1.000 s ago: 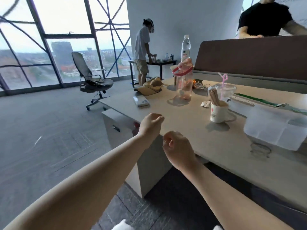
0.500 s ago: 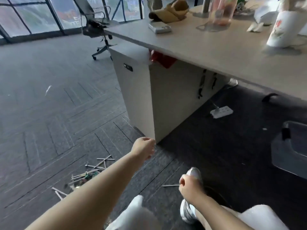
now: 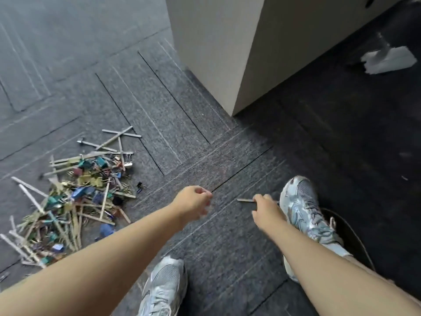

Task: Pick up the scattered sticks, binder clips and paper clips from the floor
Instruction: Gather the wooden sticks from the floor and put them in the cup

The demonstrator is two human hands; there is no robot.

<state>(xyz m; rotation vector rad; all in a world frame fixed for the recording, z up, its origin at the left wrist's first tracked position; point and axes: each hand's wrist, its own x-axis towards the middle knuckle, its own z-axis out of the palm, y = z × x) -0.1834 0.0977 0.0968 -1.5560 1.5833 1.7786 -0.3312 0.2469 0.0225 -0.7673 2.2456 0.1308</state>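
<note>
A heap of wooden sticks (image 3: 68,201), coloured binder clips (image 3: 91,165) and paper clips lies on the grey carpet at the left. One small dark binder clip (image 3: 140,187) sits apart, just right of the heap. A single stick (image 3: 245,200) lies on the carpet in the middle. My right hand (image 3: 265,207) pinches its right end, close to my right shoe. My left hand (image 3: 193,202) hovers between the heap and that stick, fingers loosely curled and holding nothing.
The corner of a white desk cabinet (image 3: 216,53) stands just beyond my hands. A white power strip (image 3: 387,60) lies on the dark floor under the desk. My shoes (image 3: 300,208) flank the spot; a dark round rim (image 3: 357,240) curves behind the right one.
The view has dropped from the desktop to the floor. Both hands came down low; my right hand has reached the single stick it was beside half a second ago.
</note>
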